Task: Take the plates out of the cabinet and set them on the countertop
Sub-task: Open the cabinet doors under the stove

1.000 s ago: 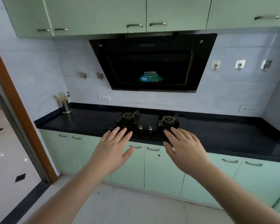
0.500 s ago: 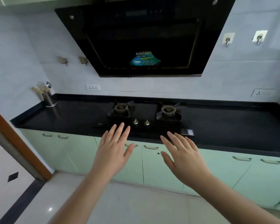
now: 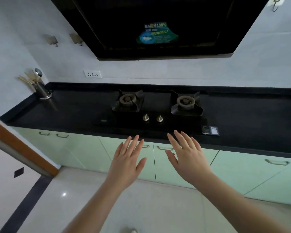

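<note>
Here the fingers [image 3: 133, 145] of the left hand [image 3: 124, 167] are straight and spread, released, grasping nothing; the fingers [image 3: 183, 142] of the right hand [image 3: 190, 162] are the same, straight, slightly fanned and grasping nothing. Both hands are held palm down in the air, side by side and apart from each other, backs toward the camera.

Just beyond the fingertips, the front edge of the black surface [image 3: 70, 111] runs across the view. Under the fingers are the pale green lower cabinet doors [image 3: 86, 152], all closed; two of their metal handles [image 3: 165, 148] show between and just behind the two hands. No plates can be seen: whichever cabinet holds them is shut or out of view, and which one I cannot tell.

Further past the fingers, set into the surface, is a gas hob [image 3: 156, 113] with two burners and two round knobs [image 3: 145, 117]. Beyond the right hand, a small dark label [image 3: 210, 130] lies at the hob's near corner. Far out past the left hand, at the surface's back corner, a metal utensil holder [image 3: 43, 91] stands with chopsticks and a spoon in it. Above the hob hangs a black range hood [image 3: 158, 26] with a green sticker; a wall socket [image 3: 92, 74] is to its lower left. Below the arms is light tiled floor [image 3: 84, 195].
</note>
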Demonstrator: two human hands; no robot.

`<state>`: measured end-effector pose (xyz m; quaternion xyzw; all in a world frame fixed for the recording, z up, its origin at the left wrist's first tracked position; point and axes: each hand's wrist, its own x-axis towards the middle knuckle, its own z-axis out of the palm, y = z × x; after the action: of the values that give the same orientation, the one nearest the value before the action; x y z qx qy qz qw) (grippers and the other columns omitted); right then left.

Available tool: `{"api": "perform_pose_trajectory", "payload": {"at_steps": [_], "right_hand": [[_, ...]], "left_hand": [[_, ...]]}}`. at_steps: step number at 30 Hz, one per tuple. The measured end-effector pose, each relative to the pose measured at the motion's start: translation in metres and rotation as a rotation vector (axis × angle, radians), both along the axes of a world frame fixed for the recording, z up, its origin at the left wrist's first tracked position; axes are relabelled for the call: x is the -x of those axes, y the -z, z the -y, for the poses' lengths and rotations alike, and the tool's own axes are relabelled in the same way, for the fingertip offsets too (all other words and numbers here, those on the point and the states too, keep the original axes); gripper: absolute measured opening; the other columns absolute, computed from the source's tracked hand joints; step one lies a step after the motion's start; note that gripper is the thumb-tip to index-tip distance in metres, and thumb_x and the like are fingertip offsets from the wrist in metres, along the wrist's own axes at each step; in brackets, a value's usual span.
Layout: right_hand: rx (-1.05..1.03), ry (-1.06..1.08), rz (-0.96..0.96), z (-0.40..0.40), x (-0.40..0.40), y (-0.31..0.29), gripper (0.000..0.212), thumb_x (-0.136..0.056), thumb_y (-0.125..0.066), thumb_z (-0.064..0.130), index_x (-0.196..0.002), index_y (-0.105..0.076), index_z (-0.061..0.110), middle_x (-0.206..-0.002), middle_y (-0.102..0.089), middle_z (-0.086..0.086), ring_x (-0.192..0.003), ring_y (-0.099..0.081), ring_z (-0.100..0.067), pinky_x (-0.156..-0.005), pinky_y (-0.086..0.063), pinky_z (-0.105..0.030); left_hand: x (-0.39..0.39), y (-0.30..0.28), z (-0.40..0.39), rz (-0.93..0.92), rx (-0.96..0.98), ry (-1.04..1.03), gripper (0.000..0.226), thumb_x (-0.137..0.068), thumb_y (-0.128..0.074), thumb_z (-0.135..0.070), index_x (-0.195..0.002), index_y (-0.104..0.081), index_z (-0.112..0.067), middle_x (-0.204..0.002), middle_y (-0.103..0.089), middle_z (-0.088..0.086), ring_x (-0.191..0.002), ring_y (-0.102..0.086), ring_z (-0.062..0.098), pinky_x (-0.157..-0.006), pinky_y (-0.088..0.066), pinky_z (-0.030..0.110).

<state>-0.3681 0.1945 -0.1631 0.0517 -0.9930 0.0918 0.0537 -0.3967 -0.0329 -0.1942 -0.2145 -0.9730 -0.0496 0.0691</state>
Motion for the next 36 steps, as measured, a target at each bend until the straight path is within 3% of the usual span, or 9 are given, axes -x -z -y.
{"api": "perform_pose_trajectory", "payload": {"at_steps": [5, 12, 20, 26, 32, 36], "right_hand": [[-0.023, 0.000, 0.080, 0.039, 0.042, 0.045, 0.075, -0.091, -0.003, 0.064, -0.154, -0.015, 0.027, -0.162, -0.018, -0.001, -0.149, -0.012, -0.021, -0.120, -0.007, -0.039], [0.031, 0.110, 0.158, 0.080, 0.085, 0.094, 0.071, -0.095, -0.009, 0.061, -0.154, -0.020, 0.023, -0.160, -0.023, -0.002, -0.149, -0.015, -0.022, -0.121, -0.013, -0.041], [0.026, 0.132, 0.314, 0.074, 0.112, 0.159, 0.071, -0.096, -0.012, 0.059, -0.155, -0.012, 0.019, -0.163, -0.014, -0.001, -0.149, -0.007, -0.019, -0.120, -0.005, -0.037], [0.006, 0.078, 0.467, 0.060, 0.146, 0.205, 0.070, -0.098, -0.020, 0.058, -0.155, -0.009, 0.018, -0.163, -0.010, -0.003, -0.149, -0.005, -0.020, -0.120, -0.009, -0.039], [-0.013, 0.173, 0.525, 0.048, 0.178, 0.238, 0.073, -0.097, -0.025, 0.059, -0.152, -0.016, 0.012, -0.162, -0.016, -0.006, -0.149, -0.009, -0.022, -0.119, -0.013, -0.042], [0.012, 0.176, 0.598, 0.046, 0.193, 0.263, 0.073, -0.097, -0.027, 0.058, -0.153, -0.013, 0.013, -0.163, -0.012, -0.006, -0.149, -0.007, -0.023, -0.119, -0.011, -0.042]], "left_hand": [[0.038, 0.047, 0.025, 0.041, -0.012, 0.063, 0.063, -0.101, -0.027, -0.049, -0.155, -0.026, -0.016, -0.162, -0.024, 0.005, -0.149, -0.020, 0.025, -0.119, -0.025, 0.047], [0.100, 0.093, 0.056, 0.124, 0.028, 0.170, 0.062, -0.101, -0.030, -0.048, -0.152, -0.034, -0.013, -0.160, -0.031, 0.007, -0.148, -0.025, 0.026, -0.117, -0.027, 0.046], [0.145, 0.142, 0.039, 0.289, 0.077, 0.261, 0.062, -0.099, -0.027, -0.045, -0.150, -0.039, -0.010, -0.155, -0.038, 0.009, -0.144, -0.034, 0.028, -0.116, -0.030, 0.047], [0.167, 0.185, 0.022, 0.371, 0.107, 0.222, 0.065, -0.100, -0.022, -0.049, -0.154, -0.027, -0.013, -0.161, -0.026, 0.009, -0.149, -0.020, 0.028, -0.120, -0.013, 0.044], [0.195, 0.233, 0.000, 0.449, 0.218, 0.161, 0.065, -0.103, -0.019, -0.047, -0.157, -0.001, -0.013, -0.166, -0.001, 0.006, -0.152, 0.005, 0.023, -0.120, 0.005, 0.040], [0.209, 0.260, -0.014, 0.511, 0.256, 0.126, 0.068, -0.103, -0.019, -0.047, -0.156, 0.004, -0.011, -0.166, 0.005, 0.005, -0.151, 0.009, 0.020, -0.120, 0.005, 0.038]]}}
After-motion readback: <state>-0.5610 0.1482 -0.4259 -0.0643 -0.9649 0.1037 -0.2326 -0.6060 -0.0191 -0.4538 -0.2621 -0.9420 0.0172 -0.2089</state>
